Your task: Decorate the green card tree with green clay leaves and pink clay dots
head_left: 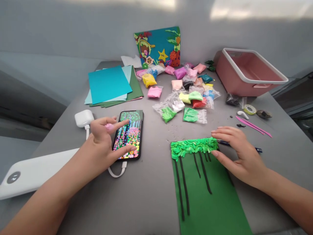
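Note:
My left hand (pixel 105 138) is over a phone (pixel 128 135) lying on the table, its index finger and thumb spread apart on the screen. The screen shows a colourful picture of trees and flowers. My right hand (pixel 237 155) rests with its fingers apart at the upper right corner of a green sheet (pixel 210 209). Light and dark green clay leaves (pixel 189 148) cover the sheet's top edge. Several thin black clay strips (pixel 184 189) run down from them. A white cable (pixel 117 175) is plugged into the phone.
Bagged coloured clay (pixel 195 96) lies beyond the sheet. Paper sheets (pixel 110 85), an earbud case (pixel 83 118) and a power bank (pixel 44 169) are at left. A pink bin (pixel 249 70), modelling tools (pixel 254 126) and tape (pixel 249 109) are at right. A clay picture (pixel 158 47) leans behind.

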Action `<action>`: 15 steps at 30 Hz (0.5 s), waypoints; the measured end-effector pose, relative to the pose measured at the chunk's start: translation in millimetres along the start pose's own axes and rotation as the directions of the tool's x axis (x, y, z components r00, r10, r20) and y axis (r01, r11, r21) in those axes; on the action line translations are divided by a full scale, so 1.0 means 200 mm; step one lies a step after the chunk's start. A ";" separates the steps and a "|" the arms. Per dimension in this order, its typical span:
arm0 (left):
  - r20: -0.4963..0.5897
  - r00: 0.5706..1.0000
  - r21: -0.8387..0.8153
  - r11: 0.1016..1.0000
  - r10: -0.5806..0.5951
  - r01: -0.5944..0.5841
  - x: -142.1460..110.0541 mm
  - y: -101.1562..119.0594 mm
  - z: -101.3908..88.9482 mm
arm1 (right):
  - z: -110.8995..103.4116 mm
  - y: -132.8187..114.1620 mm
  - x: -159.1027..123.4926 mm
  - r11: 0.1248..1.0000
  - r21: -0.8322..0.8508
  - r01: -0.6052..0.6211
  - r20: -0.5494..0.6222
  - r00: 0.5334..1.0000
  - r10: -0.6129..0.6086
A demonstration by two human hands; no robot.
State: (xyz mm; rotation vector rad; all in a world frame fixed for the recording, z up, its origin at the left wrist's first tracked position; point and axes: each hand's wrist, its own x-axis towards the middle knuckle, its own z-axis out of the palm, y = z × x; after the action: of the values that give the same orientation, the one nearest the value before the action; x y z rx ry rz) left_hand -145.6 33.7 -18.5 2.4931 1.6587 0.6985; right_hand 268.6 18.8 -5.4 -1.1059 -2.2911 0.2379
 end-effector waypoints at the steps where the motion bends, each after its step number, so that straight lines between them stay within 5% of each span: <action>1: -0.001 1.000 0.003 1.000 0.003 -0.003 0.00 0.00 0.00 | 0.00 0.00 0.00 1.000 0.001 -0.001 0.002 1.000 0.001; 15: 0.023 0.995 -0.103 0.989 -0.101 0.103 -0.01 0.01 0.00 | -0.02 -0.01 -0.01 1.000 -0.011 0.021 -0.029 0.999 -0.021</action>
State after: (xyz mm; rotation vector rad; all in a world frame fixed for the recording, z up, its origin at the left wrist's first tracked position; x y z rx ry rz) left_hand -145.4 30.4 -18.3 2.3188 1.6844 0.7295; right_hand 269.2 16.0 -2.0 -1.0830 -2.2794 0.1998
